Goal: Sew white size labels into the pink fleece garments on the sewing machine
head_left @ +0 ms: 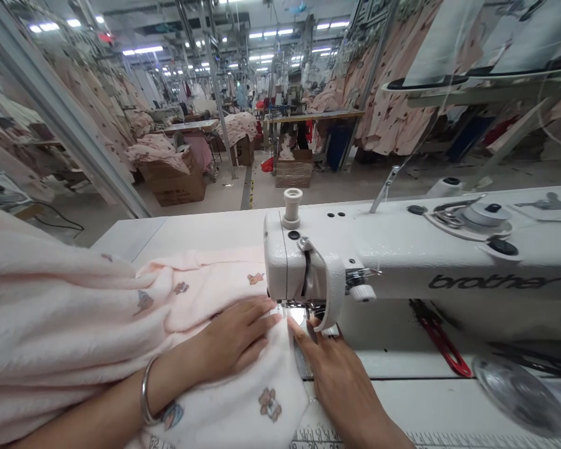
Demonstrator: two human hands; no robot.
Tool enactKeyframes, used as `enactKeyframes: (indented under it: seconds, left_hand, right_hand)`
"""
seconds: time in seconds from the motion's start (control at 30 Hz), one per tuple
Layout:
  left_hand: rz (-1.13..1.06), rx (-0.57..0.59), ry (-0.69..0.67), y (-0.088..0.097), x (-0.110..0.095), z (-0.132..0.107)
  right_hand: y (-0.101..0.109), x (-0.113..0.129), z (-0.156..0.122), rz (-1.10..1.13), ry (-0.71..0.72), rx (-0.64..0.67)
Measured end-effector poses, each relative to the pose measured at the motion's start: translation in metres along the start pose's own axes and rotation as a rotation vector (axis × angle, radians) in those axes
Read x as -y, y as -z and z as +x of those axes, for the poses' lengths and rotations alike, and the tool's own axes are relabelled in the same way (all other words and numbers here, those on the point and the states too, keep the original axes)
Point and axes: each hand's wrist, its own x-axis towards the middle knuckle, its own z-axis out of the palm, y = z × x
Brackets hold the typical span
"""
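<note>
Pale pink plush fabric printed with small bears spreads over the bed of a white sewing machine. My left hand, with a metal bangle on the wrist, lies flat on the fabric, its fingertips reaching left of the needle area. My right hand rests at the right edge of the fabric. Its index finger is stretched toward the presser foot, and the other fingers are spread, their tips partly hidden by the machine's white guard. A small white piece, perhaps a label, shows beside the left fingertips.
Red-handled scissors and a clear round plastic object lie right, under the machine arm. A ruler scale runs along the front edge. Bulky fabric is heaped at left. Beyond stand cardboard boxes and hanging garments.
</note>
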Motion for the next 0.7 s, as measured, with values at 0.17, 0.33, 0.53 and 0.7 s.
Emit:
enactKeyframes:
  seconds: [0.17, 0.33, 0.53, 0.7]
  left_hand:
    - [-0.021, -0.008, 0.006, 0.000, 0.006, 0.004]
    - [0.044, -0.021, 0.003, -0.003, 0.006, 0.001]
    - [0.029, -0.048, -0.016, -0.004, 0.003, 0.001]
    - [0.034, -0.131, 0.140, -0.006, 0.009, -0.004]
  right_hand:
    - [-0.002, 0.003, -0.010, -0.028, -0.066, 0.041]
    - [0.008, 0.009, -0.013, 0.052, -0.062, 0.060]
    - [0.003, 0.026, -0.014, 0.001, 0.088, -0.103]
    - [-0.018, 0.065, -0.001, -0.049, -0.031, -0.037]
